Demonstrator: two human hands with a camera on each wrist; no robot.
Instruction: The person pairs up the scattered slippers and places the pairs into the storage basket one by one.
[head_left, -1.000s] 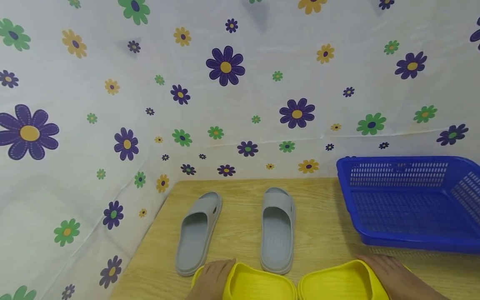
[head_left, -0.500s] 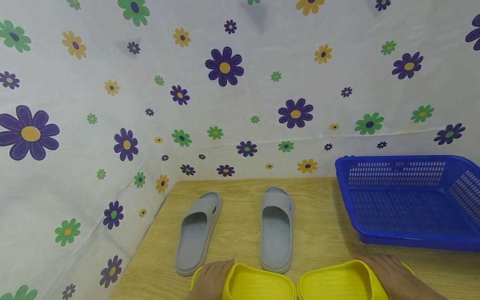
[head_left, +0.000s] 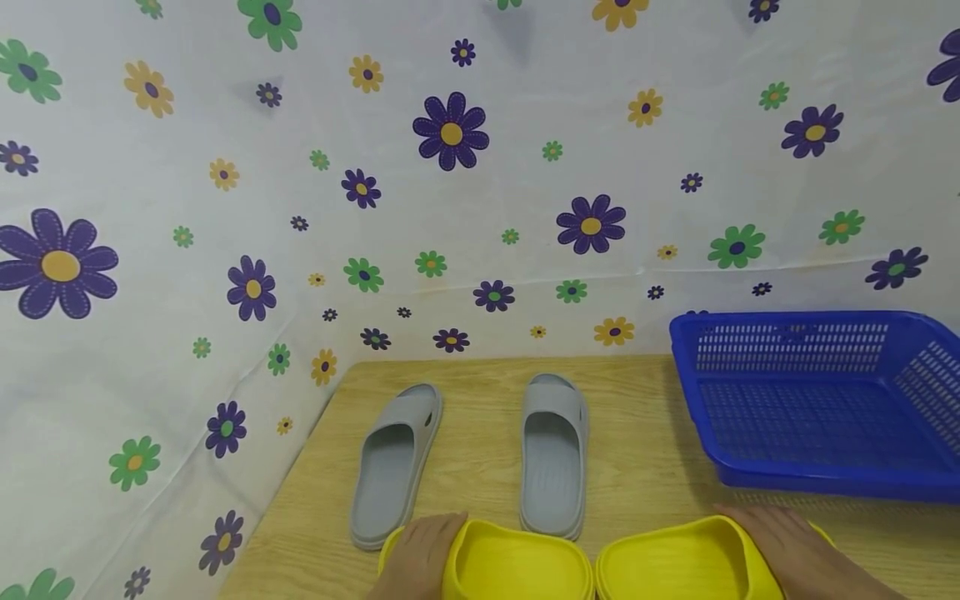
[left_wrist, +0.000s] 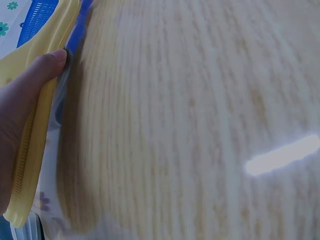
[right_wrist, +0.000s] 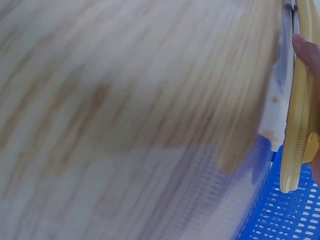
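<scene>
At the bottom of the head view are two yellow clogs, a left one [head_left: 517, 560] and a right one [head_left: 675, 554], heels almost meeting and toes pointing outward. My left hand [head_left: 422, 552] grips the left clog over its upper; in the left wrist view its thumb [left_wrist: 50, 61] presses the sole edge. The right clog is held the same way by my right hand [head_left: 795, 554], whose thumb [right_wrist: 301, 44] lies on the sole edge in the right wrist view. The near parts of both clogs are cut off in the head view.
Two grey slippers, a left one [head_left: 390, 475] and a right one [head_left: 553, 467], lie apart on the wooden table [head_left: 480, 467], toes toward the wall. A blue basket [head_left: 832, 481] stands at the right. Flower-printed sheeting [head_left: 525, 108] covers the walls behind and left.
Both yellow clogs have shifted very slightly upward in the head view, with the hands still gripping them. The slippers and basket have stayed in place.
</scene>
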